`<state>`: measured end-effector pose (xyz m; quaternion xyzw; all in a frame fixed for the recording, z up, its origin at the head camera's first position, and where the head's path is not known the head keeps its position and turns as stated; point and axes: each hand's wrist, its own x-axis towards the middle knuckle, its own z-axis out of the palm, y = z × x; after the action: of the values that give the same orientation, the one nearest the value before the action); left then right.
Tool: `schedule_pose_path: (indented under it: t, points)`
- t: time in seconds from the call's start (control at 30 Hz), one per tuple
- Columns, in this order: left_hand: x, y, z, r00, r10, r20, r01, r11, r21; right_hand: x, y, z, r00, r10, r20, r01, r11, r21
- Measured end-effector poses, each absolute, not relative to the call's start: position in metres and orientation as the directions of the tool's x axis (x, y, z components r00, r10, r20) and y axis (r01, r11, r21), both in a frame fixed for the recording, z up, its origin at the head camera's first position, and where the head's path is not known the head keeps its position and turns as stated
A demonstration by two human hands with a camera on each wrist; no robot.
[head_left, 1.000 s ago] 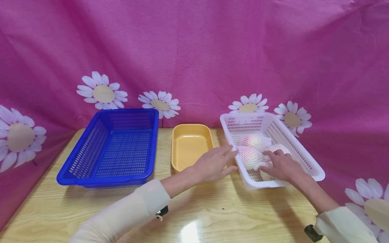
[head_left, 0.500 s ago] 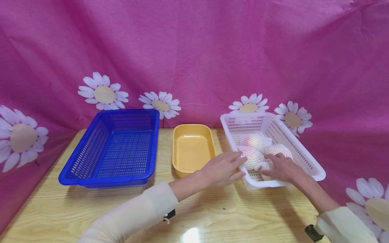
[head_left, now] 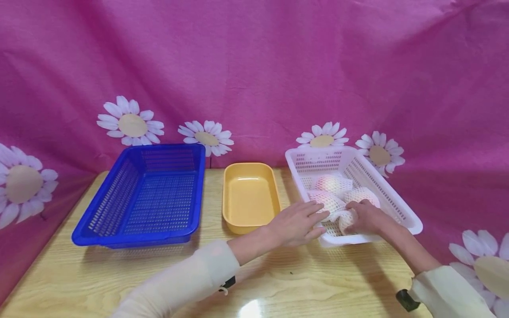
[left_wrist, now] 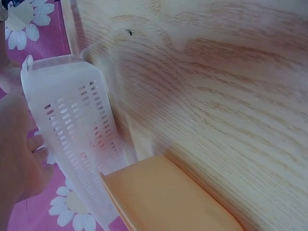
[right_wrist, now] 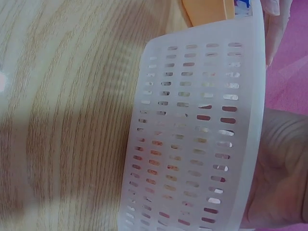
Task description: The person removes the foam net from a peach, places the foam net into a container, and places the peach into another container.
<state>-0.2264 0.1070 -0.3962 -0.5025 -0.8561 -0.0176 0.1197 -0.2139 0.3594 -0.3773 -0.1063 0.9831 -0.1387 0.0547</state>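
Inside the white plastic basket, at the right, lie several round, fruit-like things in white foam nets. My right hand reaches over the near rim, thumb and fingers around the nearest netted fruit. The basket wall hides those fingertips in the right wrist view. My left hand comes across the basket's left rim with its fingers extended, the tips overlapping the left netted fruit. Behind these sit a pinkish netted fruit and another netted fruit.
A yellow tray stands in the middle of the wooden table, with my left forearm close to its front. A larger blue basket stands at the left. A magenta cloth with daisies hangs behind.
My left hand has moved right, over the basket's rim to the left fruit. My right thumb and fingers have settled around the near fruit, which shows more between them now.
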Motion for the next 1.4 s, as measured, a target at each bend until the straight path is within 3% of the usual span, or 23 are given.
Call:
schedule_pose_path:
  t: [0.63, 1.0, 1.4]
  points:
    - [-0.231, 0.110, -0.403, -0.470, 0.869, 0.155, 0.870, 0.486, -0.086, -0.225, 0.363, -0.381, -0.946, -0.317, -0.072, -0.286, 0.917, -0.279]
    - [-0.235, 0.111, -0.407, -0.429, 0.882, 0.198, 0.882, 0.456, -0.120, -0.232, 0.367, -0.383, -0.915, -0.384, -0.124, -0.347, 0.905, -0.245]
    - [-0.233, 0.113, -0.411, -0.401, 0.895, 0.194, 0.881, 0.435, -0.184, -0.237, 0.377, -0.389, -0.827, -0.533, -0.177, -0.450, 0.817, -0.361]
